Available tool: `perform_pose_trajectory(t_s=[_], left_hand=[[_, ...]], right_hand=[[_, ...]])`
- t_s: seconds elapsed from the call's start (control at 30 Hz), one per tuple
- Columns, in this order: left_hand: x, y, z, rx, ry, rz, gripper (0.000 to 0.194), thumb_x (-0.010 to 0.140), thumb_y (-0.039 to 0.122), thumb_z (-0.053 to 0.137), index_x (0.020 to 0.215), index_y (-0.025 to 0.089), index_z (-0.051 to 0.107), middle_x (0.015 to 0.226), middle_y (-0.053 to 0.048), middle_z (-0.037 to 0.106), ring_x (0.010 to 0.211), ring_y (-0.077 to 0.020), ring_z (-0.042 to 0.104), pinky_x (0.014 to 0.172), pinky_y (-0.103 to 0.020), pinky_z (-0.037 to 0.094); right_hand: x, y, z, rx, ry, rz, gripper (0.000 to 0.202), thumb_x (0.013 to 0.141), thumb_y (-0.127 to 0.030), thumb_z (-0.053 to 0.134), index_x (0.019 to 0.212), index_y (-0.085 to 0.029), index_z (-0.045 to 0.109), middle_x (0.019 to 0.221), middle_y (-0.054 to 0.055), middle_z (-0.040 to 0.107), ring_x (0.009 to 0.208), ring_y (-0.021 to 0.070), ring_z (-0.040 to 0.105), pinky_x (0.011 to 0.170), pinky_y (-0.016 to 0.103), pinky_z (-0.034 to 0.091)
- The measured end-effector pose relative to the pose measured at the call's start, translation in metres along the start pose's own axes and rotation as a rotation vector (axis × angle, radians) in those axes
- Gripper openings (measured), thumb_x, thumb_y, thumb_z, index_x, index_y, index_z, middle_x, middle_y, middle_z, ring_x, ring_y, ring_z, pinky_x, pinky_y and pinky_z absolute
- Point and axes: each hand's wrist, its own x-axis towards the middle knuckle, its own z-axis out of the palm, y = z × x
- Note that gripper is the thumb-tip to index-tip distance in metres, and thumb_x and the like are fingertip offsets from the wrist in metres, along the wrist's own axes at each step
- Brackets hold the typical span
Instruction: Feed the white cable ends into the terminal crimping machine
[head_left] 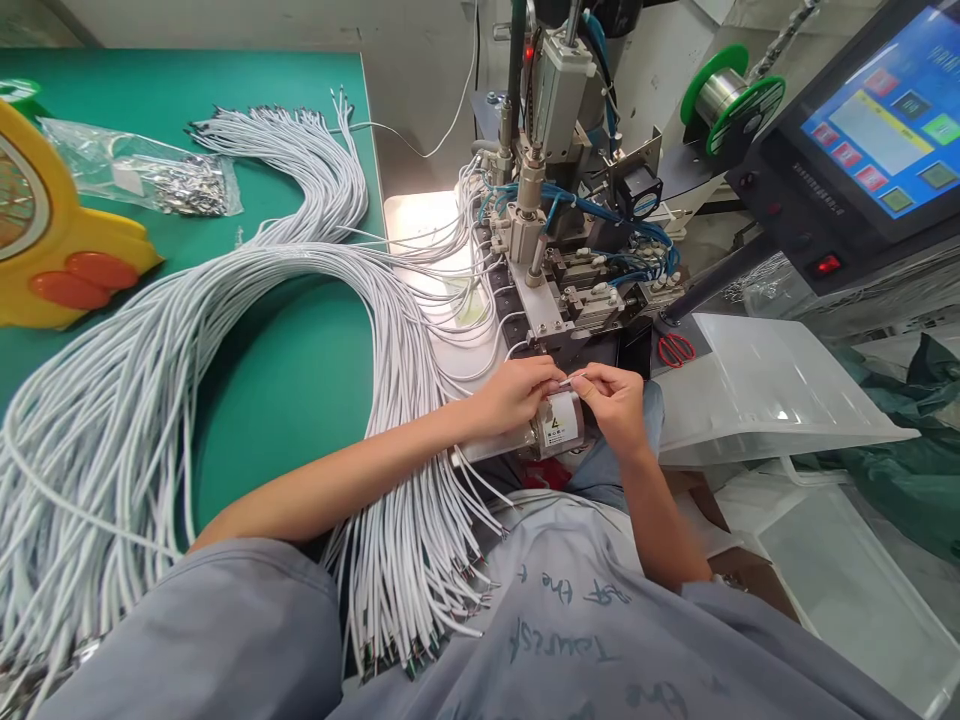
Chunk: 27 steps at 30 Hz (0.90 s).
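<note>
A green mat (pixel 300 380) covers the work table, and a gray machine stands at its right edge under bright light. Nearest to the camera is the person's gray shirt (pixel 570 620) with dark writing on it. Over the person's lap and left arm hangs a big bundle of white wires (pixel 225 330), with the dark cut ends fanned out close to the shirt. The bundle curves back across the mat in a long loop. Just past it the two hands meet in front of the machine. The left hand (pixel 517 392) is curled, with finger and thumb pinched on the end of a thin white wire (pixel 571 381). The right hand (pixel 616 398) is curled the same way and pinches that wire end from the other side, so the fingertips nearly touch. The wire end sits between the two hands, just above a small part with a yellow warning sticker (pixel 561 425). Right behind the hands lie red scissors (pixel 676 349), beside a clear plastic tray (pixel 772 390). Behind those rises the machine (pixel 555 200), with blue tubes and a metal head. Farther right is a green spool of silver wire (pixel 731 100) and a lit touch screen (pixel 885 130). Far left sits a yellow duck-shaped thing (pixel 52 230) and a clear bag of small metal parts (pixel 150 170).
</note>
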Motion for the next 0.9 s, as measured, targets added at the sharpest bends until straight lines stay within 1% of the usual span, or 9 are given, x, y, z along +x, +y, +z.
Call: perform_pose_trajectory(t_s=[0.17,0.27,0.37,0.47,0.53,0.63,0.7,0.77,0.9], left_hand=[[0.0,0.003,0.002,-0.087,0.095,-0.028,0.015,0.082,0.009,0.05,0.077,0.013,0.064,0.064,0.001,0.053,0.059,-0.0074,0.049,0.057,-0.018,0.038],[-0.001,0.004,0.001,-0.036,0.098,-0.039,0.017,0.084,0.013,0.049,0.08,0.013,0.065,0.069,-0.001,0.055,0.063,-0.0085,0.051,0.059,-0.018,0.04],[-0.003,0.002,0.001,0.177,0.044,-0.029,0.021,0.086,0.013,0.046,0.085,0.013,0.066,0.073,-0.003,0.054,0.064,-0.01,0.05,0.057,-0.02,0.038],[-0.004,0.001,0.001,0.341,-0.015,-0.037,0.02,0.082,0.01,0.047,0.084,0.013,0.067,0.073,-0.003,0.054,0.062,-0.0106,0.048,0.053,-0.022,0.034],[-0.003,0.001,0.002,0.285,0.005,-0.091,0.02,0.083,0.009,0.048,0.084,0.013,0.067,0.072,-0.002,0.055,0.063,-0.0102,0.049,0.054,-0.021,0.035],[-0.001,0.005,0.002,0.105,0.019,-0.198,0.019,0.085,0.01,0.05,0.083,0.013,0.068,0.068,-0.001,0.057,0.063,-0.0088,0.052,0.058,-0.019,0.038],[0.0,0.008,0.0,0.084,-0.026,-0.231,0.017,0.085,0.012,0.051,0.082,0.013,0.068,0.068,0.0,0.057,0.064,-0.009,0.053,0.06,-0.019,0.04],[0.001,0.009,-0.001,0.202,-0.108,-0.227,0.019,0.087,0.015,0.048,0.085,0.013,0.067,0.074,-0.003,0.058,0.066,-0.0103,0.055,0.061,-0.021,0.041],[0.002,0.007,-0.003,0.562,-0.31,-0.239,0.026,0.091,0.018,0.038,0.094,0.011,0.063,0.089,-0.008,0.056,0.062,-0.0131,0.054,0.057,-0.025,0.041]], right_hand=[[-0.009,0.01,0.022,0.066,0.163,0.037,0.022,0.074,-0.036,0.062,0.071,-0.016,0.069,0.057,-0.002,0.048,0.052,0.0075,0.037,0.048,0.022,0.03],[-0.011,0.005,0.023,-0.072,0.243,-0.047,0.023,0.078,-0.035,0.059,0.069,-0.015,0.068,0.054,-0.003,0.038,0.051,0.0074,0.032,0.048,0.023,0.028],[-0.007,-0.003,0.012,-0.28,0.147,-0.144,0.021,0.078,-0.028,0.058,0.063,-0.015,0.064,0.051,-0.005,0.03,0.05,0.0068,0.03,0.05,0.024,0.028],[0.0,-0.005,0.004,-0.333,0.002,-0.126,0.019,0.077,-0.024,0.057,0.061,-0.014,0.061,0.048,-0.006,0.028,0.048,0.006,0.028,0.049,0.023,0.027],[0.002,-0.003,0.007,-0.285,0.026,-0.118,0.021,0.077,-0.025,0.057,0.059,-0.014,0.06,0.048,-0.006,0.028,0.047,0.0059,0.028,0.049,0.023,0.026],[0.001,0.004,0.019,-0.186,0.161,-0.115,0.024,0.078,-0.029,0.056,0.06,-0.015,0.06,0.051,-0.005,0.03,0.05,0.0067,0.03,0.05,0.023,0.028],[0.0,0.009,0.023,-0.157,0.214,-0.084,0.024,0.079,-0.031,0.055,0.063,-0.015,0.063,0.051,-0.005,0.032,0.05,0.0073,0.032,0.051,0.023,0.03],[0.002,0.015,0.022,-0.176,0.188,-0.034,0.024,0.078,-0.034,0.057,0.065,-0.015,0.065,0.05,-0.005,0.035,0.05,0.008,0.034,0.052,0.024,0.033],[0.012,0.03,0.005,-0.187,0.057,0.067,0.021,0.076,-0.033,0.056,0.074,-0.015,0.068,0.066,0.002,0.061,0.062,0.0123,0.052,0.061,0.026,0.042]])
